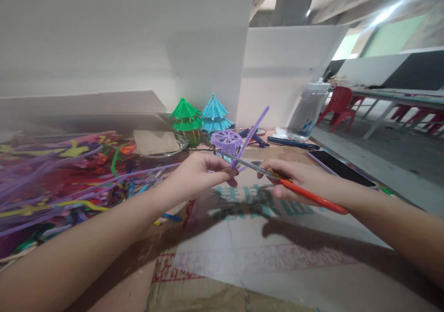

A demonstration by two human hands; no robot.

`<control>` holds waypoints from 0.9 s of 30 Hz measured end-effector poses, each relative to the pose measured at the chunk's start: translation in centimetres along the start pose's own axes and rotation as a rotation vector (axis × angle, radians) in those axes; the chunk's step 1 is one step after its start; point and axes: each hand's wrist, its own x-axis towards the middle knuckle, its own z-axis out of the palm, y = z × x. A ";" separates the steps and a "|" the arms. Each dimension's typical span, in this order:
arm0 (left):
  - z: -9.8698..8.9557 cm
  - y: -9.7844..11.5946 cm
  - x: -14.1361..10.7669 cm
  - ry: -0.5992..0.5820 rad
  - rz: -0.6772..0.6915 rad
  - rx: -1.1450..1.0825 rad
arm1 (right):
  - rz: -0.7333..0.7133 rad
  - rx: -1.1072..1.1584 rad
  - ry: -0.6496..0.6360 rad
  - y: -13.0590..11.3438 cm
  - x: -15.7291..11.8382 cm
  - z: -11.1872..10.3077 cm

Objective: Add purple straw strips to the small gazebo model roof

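My left hand [208, 171] is closed on a purple pipe-cleaner piece [227, 140] with a round, spoked top, held above the table. A purple strand [255, 129] sticks up to the right from its fingertips, and another trails off to the left. Red-handled scissors [308, 195] are in my right hand [287, 177], whose fingers are wrapped round the handle end. Their metal blades point left and reach the purple strands beside my left fingertips. Whether the blades touch a strand is too small to tell.
Green [185, 115] and blue [213, 113] pipe-cleaner towers stand behind my hands. Pipe cleaners [62, 177] are heaped at left. Toward the right are a glue gun [256, 138], a dark pen-like object [293, 143], a clear bottle [307, 113] and a phone [340, 167].
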 end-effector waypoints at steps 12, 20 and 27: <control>0.0 -0.1 -0.1 -0.024 -0.025 0.025 | 0.015 -0.017 -0.005 0.4 0.1 -0.1; 0.2 0.0 0.2 -0.070 -0.079 -0.018 | 0.162 0.060 -0.029 -1.1 0.1 -0.1; 0.5 -1.0 0.4 -0.081 -0.136 0.025 | 0.189 0.125 -0.089 -0.2 0.7 -0.3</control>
